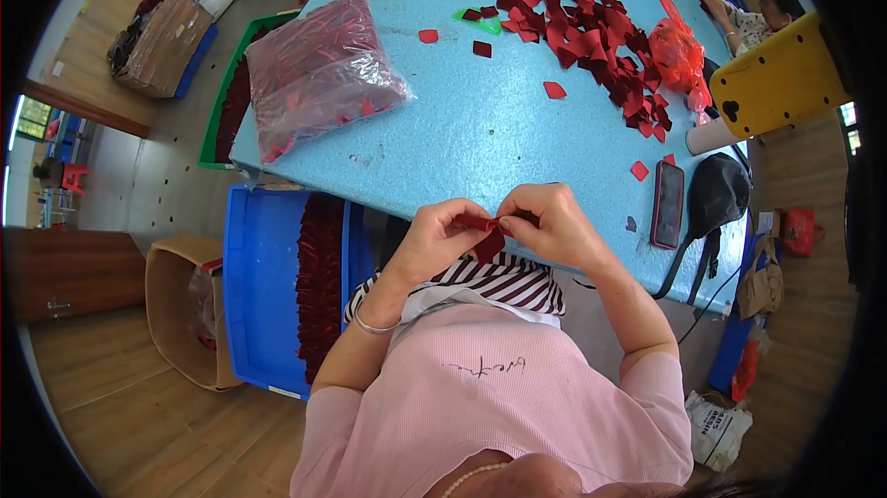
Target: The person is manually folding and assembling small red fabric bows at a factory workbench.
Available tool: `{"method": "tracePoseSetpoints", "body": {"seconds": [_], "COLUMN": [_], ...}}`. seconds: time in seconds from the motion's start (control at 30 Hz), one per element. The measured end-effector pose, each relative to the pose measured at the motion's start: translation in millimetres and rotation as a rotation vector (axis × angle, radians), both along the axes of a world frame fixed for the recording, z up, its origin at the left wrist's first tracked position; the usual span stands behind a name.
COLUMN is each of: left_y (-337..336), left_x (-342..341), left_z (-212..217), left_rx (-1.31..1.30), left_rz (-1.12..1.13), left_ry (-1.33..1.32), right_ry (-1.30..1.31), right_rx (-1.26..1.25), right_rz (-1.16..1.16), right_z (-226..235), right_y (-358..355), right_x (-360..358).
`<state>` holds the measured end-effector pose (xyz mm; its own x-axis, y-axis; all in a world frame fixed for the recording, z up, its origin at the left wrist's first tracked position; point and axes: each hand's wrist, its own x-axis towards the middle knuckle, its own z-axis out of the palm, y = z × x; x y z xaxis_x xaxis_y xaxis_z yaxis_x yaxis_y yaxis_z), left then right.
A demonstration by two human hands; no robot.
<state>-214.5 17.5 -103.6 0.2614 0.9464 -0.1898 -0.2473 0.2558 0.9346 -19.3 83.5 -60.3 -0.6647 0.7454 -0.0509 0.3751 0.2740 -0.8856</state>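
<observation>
Just above my lap, at the table's near edge, both hands pinch a dark red fabric piece (489, 246). My left hand (436, 241) has thumb and fingers closed on its left end, where the cloth looks rolled or folded. My right hand (554, 225) grips the other end, fingertips almost meeting those of the left. A pointed part of the cloth hangs down between them. Similar red fabric petals (591, 41) lie loosely heaped on the blue table (443, 142) ahead. A clear plastic bag (319, 73) full of dark red pieces rests on the table's left side.
Left of my lap stands a blue crate (263, 290) with rows of dark red pieces; a cardboard box (180, 313) is beside it. On the table's right lie a phone (667, 204), a black pouch (719, 198) and a red plastic bag (679, 54). Another person (753, 22) sits far right.
</observation>
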Motion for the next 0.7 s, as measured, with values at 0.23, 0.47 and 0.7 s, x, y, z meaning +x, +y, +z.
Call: {"method": "tracePoseSetpoints", "body": {"seconds": [0.23,0.47,0.7], "left_y": [1,-14,-42], "left_x": [-5,-9,-7], "left_z": [-14,13,103], "left_rx": [0.017,0.180,0.589], "left_rz": [0.080,0.262,0.661], "left_ry": [0.012,0.266,0.342], "right_ry": [-0.079,-0.209,0.160], "right_rx": [0.345,0.473,0.314], "right_rz": [0.108,0.026,0.171], "right_z": [4,51,198], "right_y": [9,2,-109], "right_x": [-3,0,-22]}}
